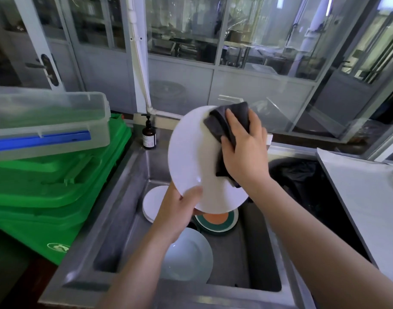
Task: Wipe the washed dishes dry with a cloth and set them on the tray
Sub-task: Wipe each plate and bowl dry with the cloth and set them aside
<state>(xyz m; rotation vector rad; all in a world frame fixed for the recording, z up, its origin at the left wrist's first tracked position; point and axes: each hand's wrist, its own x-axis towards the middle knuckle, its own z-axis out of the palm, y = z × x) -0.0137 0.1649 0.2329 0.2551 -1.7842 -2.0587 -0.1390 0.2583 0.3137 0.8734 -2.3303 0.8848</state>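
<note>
A large white plate [192, 157] is held tilted up over the steel sink [115, 210]. My left hand [180, 210] grips its lower edge, thumb on the face. My right hand [244, 148] presses a dark grey cloth [224, 128] against the plate's upper right part, fingers over the cloth and curled round the rim. Down in the sink lie a white plate [153, 201], a plate [217, 221] with an orange centre and a green ring, and a pale blue bowl [188, 257].
A brown pump bottle [149, 133] stands at the sink's back left corner. Green bins [57, 184] with a clear plastic box [46, 121] on top stand at the left. A black bag [298, 175] fills the space right of the sink, beside a steel counter [365, 192].
</note>
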